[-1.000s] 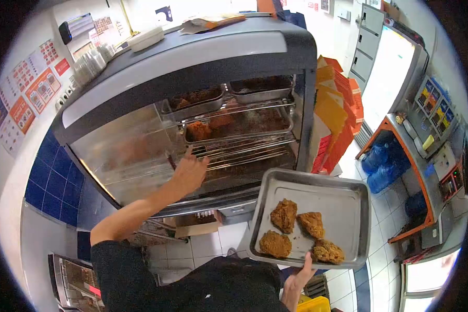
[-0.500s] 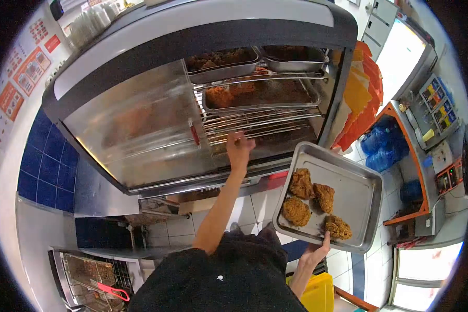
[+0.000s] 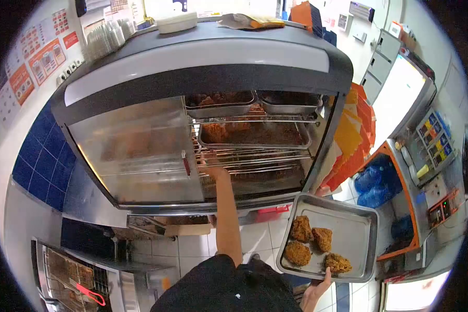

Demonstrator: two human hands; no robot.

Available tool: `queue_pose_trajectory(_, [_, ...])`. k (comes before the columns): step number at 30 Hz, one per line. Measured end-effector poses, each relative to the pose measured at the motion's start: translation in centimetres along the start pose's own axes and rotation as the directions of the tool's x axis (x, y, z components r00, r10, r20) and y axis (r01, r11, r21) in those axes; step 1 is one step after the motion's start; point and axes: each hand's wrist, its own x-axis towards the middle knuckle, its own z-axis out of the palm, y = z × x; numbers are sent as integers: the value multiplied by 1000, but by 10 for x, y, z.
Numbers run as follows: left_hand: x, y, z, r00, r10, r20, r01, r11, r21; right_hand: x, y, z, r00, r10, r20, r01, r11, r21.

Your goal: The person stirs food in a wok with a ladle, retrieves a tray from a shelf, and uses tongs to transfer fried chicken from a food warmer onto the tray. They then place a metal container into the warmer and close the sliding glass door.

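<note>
At four o'clock from the left hand, a metal tray bearing four breaded pieces sits gripped by the right hand, thumb over the rim, fingers hidden beneath; the left hand is inside the cabinet by a wire rack, too blurred to tell how open it is or whether it holds anything; at nine o'clock a door blocks part of the front; at two o'clock, a shallow pan; at three, orange cartons.
</note>
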Motion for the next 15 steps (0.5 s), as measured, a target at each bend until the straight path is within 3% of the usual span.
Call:
queue_pose_trajectory(2, [6,-1,3,997,47,-61,-48,999,-26,20,-5,-13,998,-13,-64,9,998,-62])
queue_pose_trajectory(5, [21,0,1,980,122,-154,-133,989,-60,34,-20,-15,1000,-8,24,9,998,-60])
queue_pose_trajectory(7, [31,0,-5,963,160,-215,-178,982,-67,51,-25,-22,998,-61,3,61,996,-68])
queue_pose_trajectory(9, [37,1,-11,943,187,-275,-215,974,-72,44,-42,-3,989,53,-141,-76,984,-161])
queue_pose_trajectory(10, [39,3,-14,934,193,-300,-227,970,-85,45,-43,-4,999,30,-35,-34,994,-100])
queue_pose_trajectory(13, [42,9,-24,901,207,-380,-264,959,-104,65,-39,-10,997,-24,-73,14,991,-135])
queue_pose_trajectory(15, [37,11,-30,877,211,-432,-288,950,-119,72,-44,-11,1000,25,-14,-27,987,-158])
